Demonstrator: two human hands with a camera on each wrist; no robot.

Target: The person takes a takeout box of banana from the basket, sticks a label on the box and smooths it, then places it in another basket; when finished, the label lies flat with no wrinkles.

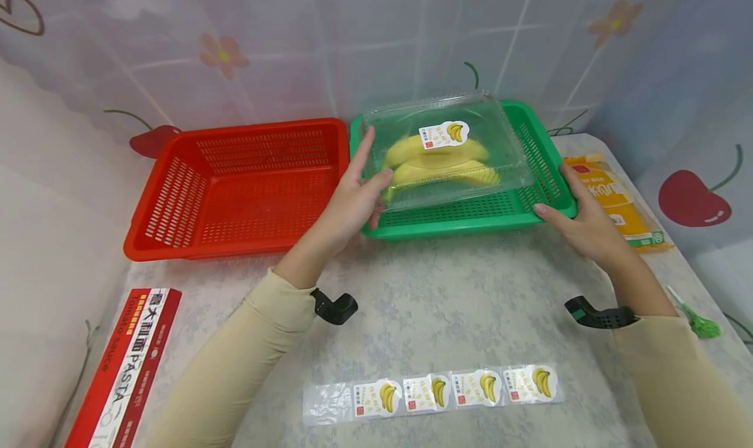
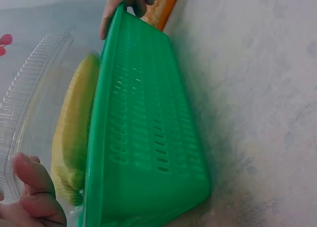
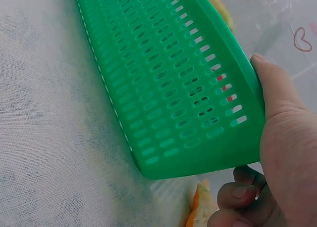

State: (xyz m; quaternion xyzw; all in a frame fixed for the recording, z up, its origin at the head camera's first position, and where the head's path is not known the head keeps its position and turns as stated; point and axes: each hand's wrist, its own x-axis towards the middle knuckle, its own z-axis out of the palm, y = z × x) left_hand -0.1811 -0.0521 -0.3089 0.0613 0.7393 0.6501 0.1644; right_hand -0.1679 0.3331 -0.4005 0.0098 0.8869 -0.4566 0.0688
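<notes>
A clear plastic box (image 1: pixel 508 167) with yellow bananas (image 1: pixel 438 171) inside lies tilted over the green basket (image 1: pixel 453 224). On its lid is a white banana label (image 1: pixel 444 135). My left hand (image 1: pixel 351 199) holds the box at its left end, thumb at the near corner and index finger stretched along the side. With my right hand (image 1: pixel 588 225) I grip the basket's right end, thumb over the rim, as the right wrist view also shows. The left wrist view has the bananas (image 2: pixel 74 128) above the basket's rim; part of the box's underside is hidden.
A red basket (image 1: pixel 235 246) stands left of the green one. Nearer me lie a strip of banana stickers (image 1: pixel 432 394) and a red pasta box (image 1: pixel 126 369). At the right are an orange packet (image 1: pixel 614 203) and a green-ended item (image 1: pixel 702 324).
</notes>
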